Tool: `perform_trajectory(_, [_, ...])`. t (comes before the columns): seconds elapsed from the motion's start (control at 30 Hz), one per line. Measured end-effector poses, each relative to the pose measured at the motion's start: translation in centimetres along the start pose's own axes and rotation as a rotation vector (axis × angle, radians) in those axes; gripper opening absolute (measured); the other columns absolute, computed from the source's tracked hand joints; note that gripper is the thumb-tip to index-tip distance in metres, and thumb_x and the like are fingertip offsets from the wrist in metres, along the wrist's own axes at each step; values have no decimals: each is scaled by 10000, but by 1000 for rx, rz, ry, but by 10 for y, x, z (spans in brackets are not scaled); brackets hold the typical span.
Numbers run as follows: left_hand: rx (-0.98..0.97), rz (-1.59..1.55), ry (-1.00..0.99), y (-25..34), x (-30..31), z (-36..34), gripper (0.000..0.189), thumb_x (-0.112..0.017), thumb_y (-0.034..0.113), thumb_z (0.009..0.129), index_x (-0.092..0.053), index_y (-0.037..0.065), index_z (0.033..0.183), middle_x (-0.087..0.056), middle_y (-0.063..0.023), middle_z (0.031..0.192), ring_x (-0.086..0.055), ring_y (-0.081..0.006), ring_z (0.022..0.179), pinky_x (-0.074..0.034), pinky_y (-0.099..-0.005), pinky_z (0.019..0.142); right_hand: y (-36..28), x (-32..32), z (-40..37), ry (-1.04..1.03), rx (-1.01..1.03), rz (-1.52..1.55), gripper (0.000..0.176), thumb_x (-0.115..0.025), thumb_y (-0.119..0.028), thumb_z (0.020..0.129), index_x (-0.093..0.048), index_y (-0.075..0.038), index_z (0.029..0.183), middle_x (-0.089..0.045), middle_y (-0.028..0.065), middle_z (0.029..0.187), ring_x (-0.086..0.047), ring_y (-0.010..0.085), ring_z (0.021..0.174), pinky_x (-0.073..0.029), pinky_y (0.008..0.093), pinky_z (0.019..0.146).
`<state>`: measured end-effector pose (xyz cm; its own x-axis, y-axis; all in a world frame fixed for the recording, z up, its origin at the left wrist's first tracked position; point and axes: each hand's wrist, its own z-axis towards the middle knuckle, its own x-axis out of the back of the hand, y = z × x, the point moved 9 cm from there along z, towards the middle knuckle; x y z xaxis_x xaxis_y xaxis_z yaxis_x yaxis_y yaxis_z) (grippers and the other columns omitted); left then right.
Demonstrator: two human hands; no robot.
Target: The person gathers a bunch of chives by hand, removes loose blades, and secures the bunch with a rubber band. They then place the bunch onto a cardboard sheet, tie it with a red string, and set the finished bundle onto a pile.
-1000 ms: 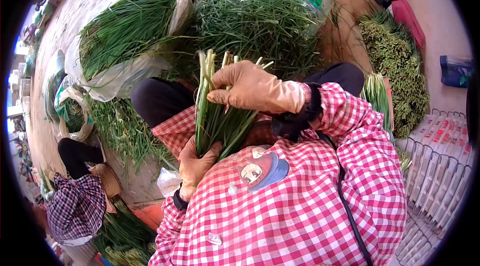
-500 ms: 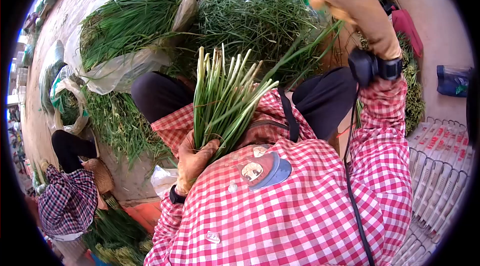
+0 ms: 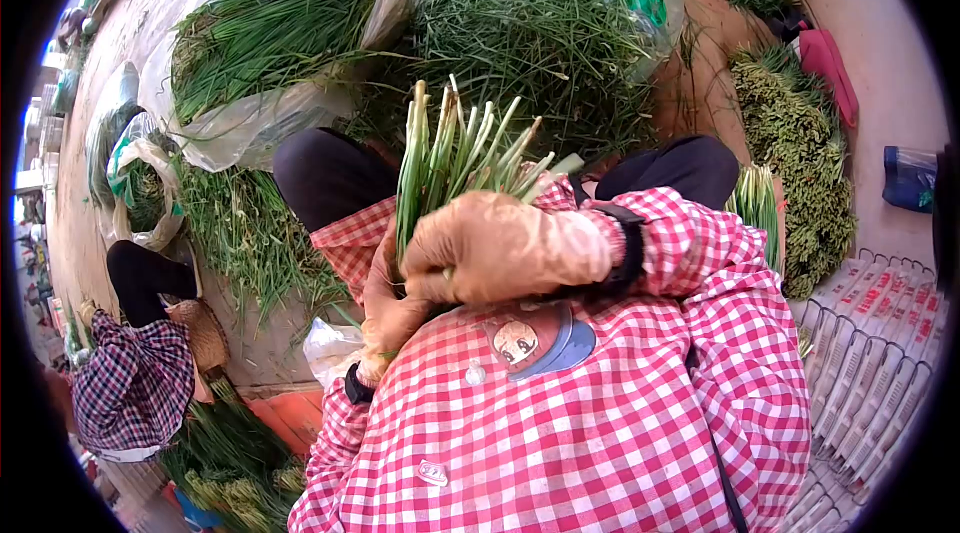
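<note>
A bunch of chives (image 3: 445, 148) stands upright in front of my chest, its pale cut ends pointing up. My left hand (image 3: 388, 308), gloved, is closed around its lower part. Across the front of the bunch lies my right hand (image 3: 500, 248), also gloved, with its fingers curled in against the stalks beside my left thumb. What those fingers pinch is hidden. The lower leaves are hidden behind my hands and forearm.
Ahead lie a plastic bag of long greens (image 3: 280, 28) and a loose heap of thin greens (image 3: 535, 48). At right are budded stalks (image 3: 800, 158) and a wire rack (image 3: 865, 363). A co-worker in a checked shirt (image 3: 135, 383) sits at left.
My right hand has come down from the upper right, where it trailed a few long strands, to the front of the bunch. My left hand keeps its hold.
</note>
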<state>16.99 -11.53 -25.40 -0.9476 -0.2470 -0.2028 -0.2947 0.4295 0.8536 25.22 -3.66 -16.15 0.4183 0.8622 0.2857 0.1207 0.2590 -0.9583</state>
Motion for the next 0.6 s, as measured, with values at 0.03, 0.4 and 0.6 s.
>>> perform_trajectory(0.03, [-23, -53, 2, 4, -3, 0, 724, -736, 19, 759, -365, 53, 1381, -564, -85, 1224, -567, -168, 1069, -469, -281, 910, -11, 1, -6, -63, -7, 90, 188, -664, -217, 820, -682, -37, 870, -666, 107, 808, -651, 210, 733, -511, 307, 646])
perform_trajectory(0.4, [91, -65, -62, -5, 8, -5, 460, -629, 82, 843, -470, -28, 1261, -614, -63, 1112, -574, -116, 944, -455, -253, 865, -40, 192, -86, 389, -75, -133, 270, -551, -202, 913, -637, -48, 1117, -677, 86, 1018, -580, 111, 634, -482, 284, 576])
perform_trajectory(0.6, [46, 17, -52, 6, 2, -11, 357, -634, 99, 848, -542, -24, 1170, -646, -54, 1027, -586, -106, 867, -471, -256, 807, 16, 196, -79, 702, -425, -580, 482, -599, -419, 869, -608, -44, 1172, -670, 138, 1007, -646, 246, 891, -505, 326, 790])
